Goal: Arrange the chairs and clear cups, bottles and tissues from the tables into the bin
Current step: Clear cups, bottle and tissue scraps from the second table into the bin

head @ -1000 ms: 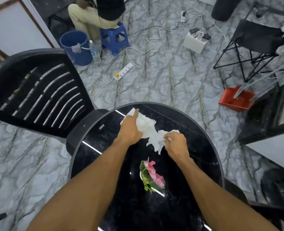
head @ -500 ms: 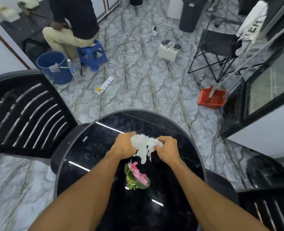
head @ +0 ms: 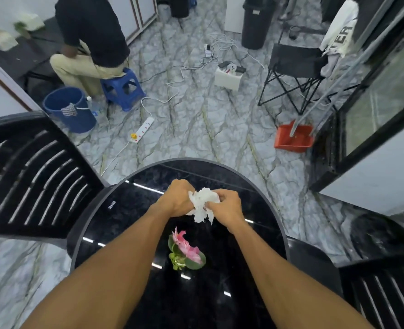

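Note:
A crumpled white tissue (head: 202, 204) is bunched between both hands above the round black table (head: 125, 210). My left hand (head: 177, 198) grips its left side and my right hand (head: 227, 205) grips its right side. A black slatted chair (head: 30, 176) stands against the table's left edge. Another black chair (head: 386, 293) is at the lower right. A tall black bin (head: 256, 22) stands at the far wall.
A pink flower decoration (head: 186, 251) lies on the table near me. On the marble floor are a power strip (head: 142, 129) with cables, a red dustpan (head: 293, 137), a blue bucket (head: 69, 110), a folding chair (head: 293, 67), and a person seated on a blue stool (head: 122, 87).
The tissue, spread flat on the table a second ago, is now gathered into a ball between both hands. My view has tilted up, showing more of the room.

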{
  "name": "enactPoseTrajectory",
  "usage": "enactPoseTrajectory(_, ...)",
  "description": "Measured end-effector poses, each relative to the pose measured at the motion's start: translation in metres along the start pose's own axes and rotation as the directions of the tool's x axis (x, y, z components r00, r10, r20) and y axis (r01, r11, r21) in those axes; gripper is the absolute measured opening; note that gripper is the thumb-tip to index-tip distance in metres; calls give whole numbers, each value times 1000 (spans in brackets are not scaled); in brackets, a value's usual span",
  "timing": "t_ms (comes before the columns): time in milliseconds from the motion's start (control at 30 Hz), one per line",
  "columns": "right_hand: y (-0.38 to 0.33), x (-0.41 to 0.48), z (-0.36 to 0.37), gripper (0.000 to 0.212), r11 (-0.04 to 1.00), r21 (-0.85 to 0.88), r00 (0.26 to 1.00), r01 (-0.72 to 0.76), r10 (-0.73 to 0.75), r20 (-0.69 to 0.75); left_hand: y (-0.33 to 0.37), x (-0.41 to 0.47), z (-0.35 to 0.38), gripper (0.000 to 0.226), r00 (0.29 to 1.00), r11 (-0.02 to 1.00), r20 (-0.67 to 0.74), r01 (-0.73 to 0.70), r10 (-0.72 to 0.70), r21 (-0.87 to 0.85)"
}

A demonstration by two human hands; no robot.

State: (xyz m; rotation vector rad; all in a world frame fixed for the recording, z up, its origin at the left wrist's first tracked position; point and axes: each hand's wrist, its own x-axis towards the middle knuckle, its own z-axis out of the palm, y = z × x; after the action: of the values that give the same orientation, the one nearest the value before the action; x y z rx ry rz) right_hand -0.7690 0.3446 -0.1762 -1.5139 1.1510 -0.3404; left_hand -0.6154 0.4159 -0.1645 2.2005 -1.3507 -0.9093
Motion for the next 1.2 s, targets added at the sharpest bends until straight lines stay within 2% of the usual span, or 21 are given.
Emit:
enactPoseTrajectory(100, -16, -8, -26, 28, 996, 29, 997, 82, -82, -11, 31, -2, -18, 44, 998, 999, -49, -48, 48, -2)
enactPoseTrajectory(233, -27, -29, -77, 16, 986, 34, 978, 160, -154, -141, 91, -10, -21, 42, 990, 992, -65, -129, 128, -14)
enactPoseTrajectory(367, -23, -65, -143, 19, 981, 6, 951, 192, -185, -247, 157, -24, 3, 45, 964, 966, -54, -258, 259, 35)
enactPoseTrajectory(467, -17, -110, -199, 21, 966, 12, 903, 258, -236, -360, 216, -44, 37, 42, 921, 922, -36, -386, 387, 28)
enactPoseTrajectory(600, 5, -184, -280, 17, 952, -50, 796, 303, -282, -536, 297, -77, 95, 44, 836, 837, -49, -546, 547, 23)
enactPoseTrajectory(667, 25, -225, -323, 19, 964, -72, 776, 255, -248, -579, 339, -94, 130, 46, 784, 785, -40, -618, 620, 48)
enactPoseTrajectory(800, 68, -315, -403, 18, 984, -58, 745, 169, -166, -646, 431, -143, 207, 37, 705, 700, 50, -709, 708, 84)
enactPoseTrajectory(900, 105, -383, -459, 16, 990, 26, 700, 140, -80, -710, 493, -179, 270, 33, 636, 635, 136, -770, 759, 59)
enactPoseTrajectory(933, 118, -407, -476, 14, 989, 54, 669, 136, -51, -741, 512, -192, 291, 32, 611, 612, 170, -789, 774, 48)
enactPoseTrajectory(1000, 150, -456, -510, 28, 988, 88, 596, 130, -6, -803, 552, -223, 333, 29, 553, 562, 243, -826, 797, 36)
enactPoseTrajectory(1033, 163, -479, -524, 26, 988, 103, 554, 116, 21, -832, 570, -238, 351, 29, 515, 531, 273, -847, 812, 21)
enactPoseTrajectory(1100, 198, -536, -552, 11, 989, 115, 466, 89, 60, -883, 611, -277, 400, 30, 413, 447, 327, -894, 850, -34)
enactPoseTrajectory(1133, 207, -554, -558, 6, 991, 110, 453, 75, 64, -889, 623, -291, 414, 31, 390, 432, 344, -900, 854, -53)
enactPoseTrajectory(1200, 237, -598, -572, 14, 992, 124, 380, 34, 102, -919, 649, -322, 456, 33, 307, 377, 392, -919, 867, -115)
